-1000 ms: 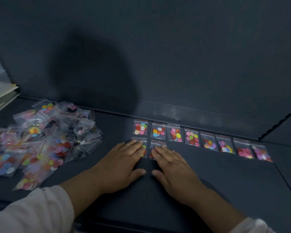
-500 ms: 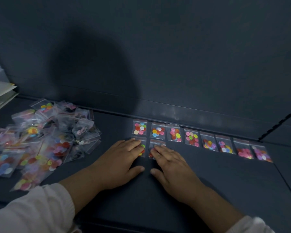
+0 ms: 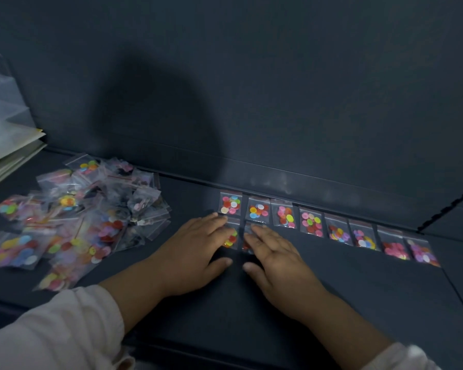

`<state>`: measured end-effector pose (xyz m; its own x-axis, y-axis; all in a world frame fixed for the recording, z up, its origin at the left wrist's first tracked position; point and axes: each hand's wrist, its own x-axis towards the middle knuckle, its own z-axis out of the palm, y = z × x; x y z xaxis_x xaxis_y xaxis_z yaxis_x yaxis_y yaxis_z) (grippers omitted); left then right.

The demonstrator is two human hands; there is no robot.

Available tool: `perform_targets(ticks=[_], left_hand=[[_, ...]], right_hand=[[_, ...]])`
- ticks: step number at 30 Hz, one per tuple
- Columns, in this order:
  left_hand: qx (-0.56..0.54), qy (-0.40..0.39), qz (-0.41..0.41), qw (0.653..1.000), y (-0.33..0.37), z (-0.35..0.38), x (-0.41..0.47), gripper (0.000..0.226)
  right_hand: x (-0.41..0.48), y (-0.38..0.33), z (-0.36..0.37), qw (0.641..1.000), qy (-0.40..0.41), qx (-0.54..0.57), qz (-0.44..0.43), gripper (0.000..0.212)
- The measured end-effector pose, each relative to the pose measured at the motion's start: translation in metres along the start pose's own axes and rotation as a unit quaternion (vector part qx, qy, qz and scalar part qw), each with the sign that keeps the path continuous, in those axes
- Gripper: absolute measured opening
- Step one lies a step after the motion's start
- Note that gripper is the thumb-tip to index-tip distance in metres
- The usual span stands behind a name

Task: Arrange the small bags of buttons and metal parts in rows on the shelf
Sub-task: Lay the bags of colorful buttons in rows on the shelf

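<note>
Pressing two small bags flat at the start of a second row, a person works at a dark shelf point(image 3: 332, 303). The left hand point(image 3: 195, 252) and right hand point(image 3: 275, 260) lie side by side with fingers straight, gripping nothing. Each hand rests its fingertips on one bag: the left bag point(image 3: 232, 237) and the right bag point(image 3: 247, 244). At twelve to two o'clock, a back row point(image 3: 310, 222) of eight clear bags of coloured buttons runs along the wall, long axes pointing twelve to six. The unsorted pile point(image 3: 86, 217) sits at nine o'clock, nearer the left hand, which looks the likelier one to fetch the next bag. Some of the pile's bags look darker (whether they hold metal parts cannot be told). The next open place in the second row is at three o'clock of the right bag.
</note>
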<state>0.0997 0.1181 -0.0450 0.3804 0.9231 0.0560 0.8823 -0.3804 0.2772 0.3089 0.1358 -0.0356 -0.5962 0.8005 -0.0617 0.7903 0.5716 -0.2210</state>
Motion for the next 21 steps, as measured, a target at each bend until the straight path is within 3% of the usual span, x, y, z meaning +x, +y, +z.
perform_targets(ticks=[5,10,16,21], left_hand=[[0.021,0.047,-0.039,0.998,-0.011,-0.013,-0.015,0.076],[0.055,0.091,-0.088,0.99,-0.03,-0.033,-0.045,0.057],[0.043,0.147,-0.159,0.975,-0.06,-0.057,-0.094,0.046],[0.049,0.187,-0.261,0.946,-0.088,-0.061,-0.136,0.041]], right_hand=[[0.016,-0.018,-0.005,0.999,0.017,0.001,-0.028,0.081],[0.042,-0.061,-0.011,0.995,0.032,0.024,-0.09,0.057],[0.072,-0.118,0.003,0.981,0.056,0.058,-0.174,0.051],[0.092,-0.156,0.01,0.976,0.06,0.101,-0.184,0.036]])
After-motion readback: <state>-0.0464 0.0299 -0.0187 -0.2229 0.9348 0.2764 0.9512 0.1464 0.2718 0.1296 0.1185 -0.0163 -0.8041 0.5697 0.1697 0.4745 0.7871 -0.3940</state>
